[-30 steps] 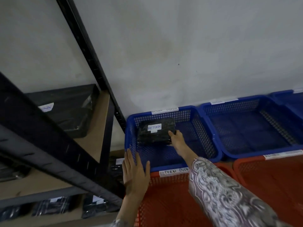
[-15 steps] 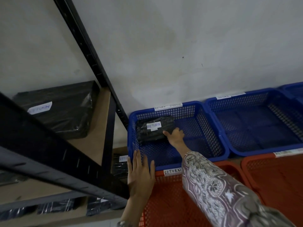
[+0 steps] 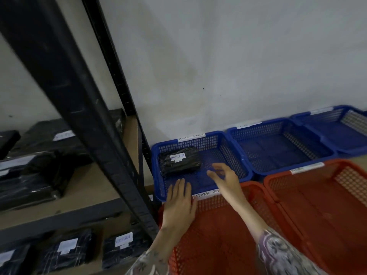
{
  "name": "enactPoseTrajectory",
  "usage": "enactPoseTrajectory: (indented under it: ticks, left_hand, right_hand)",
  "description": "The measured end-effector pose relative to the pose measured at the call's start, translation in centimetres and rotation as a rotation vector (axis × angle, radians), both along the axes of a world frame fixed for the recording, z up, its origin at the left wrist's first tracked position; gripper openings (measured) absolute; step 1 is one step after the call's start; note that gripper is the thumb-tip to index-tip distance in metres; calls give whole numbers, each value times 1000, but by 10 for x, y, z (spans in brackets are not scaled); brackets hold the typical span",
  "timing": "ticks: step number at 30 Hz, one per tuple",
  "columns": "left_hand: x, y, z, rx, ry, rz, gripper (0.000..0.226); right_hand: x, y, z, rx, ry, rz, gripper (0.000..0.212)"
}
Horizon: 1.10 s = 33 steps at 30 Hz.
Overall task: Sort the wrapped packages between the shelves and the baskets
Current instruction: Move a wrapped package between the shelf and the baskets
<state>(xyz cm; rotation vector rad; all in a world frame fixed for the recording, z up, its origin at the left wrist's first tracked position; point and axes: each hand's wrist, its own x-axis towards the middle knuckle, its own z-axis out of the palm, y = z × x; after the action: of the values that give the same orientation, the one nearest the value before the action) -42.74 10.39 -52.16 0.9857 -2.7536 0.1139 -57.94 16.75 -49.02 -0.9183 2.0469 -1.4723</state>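
Note:
A black wrapped package (image 3: pixel 180 163) with a white "RETURN" label lies in the far left corner of the leftmost blue basket (image 3: pixel 234 153). My right hand (image 3: pixel 225 178) hovers just right of the package, fingers loosely spread, holding nothing. My left hand (image 3: pixel 179 203) rests flat on the near rim of that blue basket, where it meets the red basket (image 3: pixel 214 235) in front. More black wrapped packages (image 3: pixel 39 169) lie on the middle shelf at left, and others (image 3: pixel 123 247) on the shelf below.
A black metal shelf upright (image 3: pixel 93 126) slants across the left, close to the baskets. Two more blue baskets (image 3: pixel 282 147) stand along the wall to the right, and a second red basket (image 3: pixel 321 211) stands in front of them. A white wall is behind.
My right hand has let go of the package and drawn back to the right. The package stays in the blue basket. The view has shifted, showing more of the shelves.

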Motion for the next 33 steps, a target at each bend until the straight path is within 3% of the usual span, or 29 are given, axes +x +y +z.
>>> enactPoseTrajectory:
  ticks: [10, 18, 25, 29, 33]
  left_hand:
    - [98, 36, 96, -132, 400, -340, 43]
    - [220, 29, 223, -182, 809, -442, 41]
    - [288, -12, 362, -225, 1072, -415, 42]
    - [309, -24, 434, -274, 1214, -463, 30]
    - [312, -50, 493, -319, 1151, -377, 24]
  right_hand:
    - [135, 58, 110, -457, 39, -92, 16]
    - [264, 58, 235, -771, 232, 58, 17]
    - [317, 23, 370, -886, 499, 174, 24]
    - [330, -7, 437, -890, 641, 194, 26]
    - [325, -51, 488, -783, 786, 171, 33]
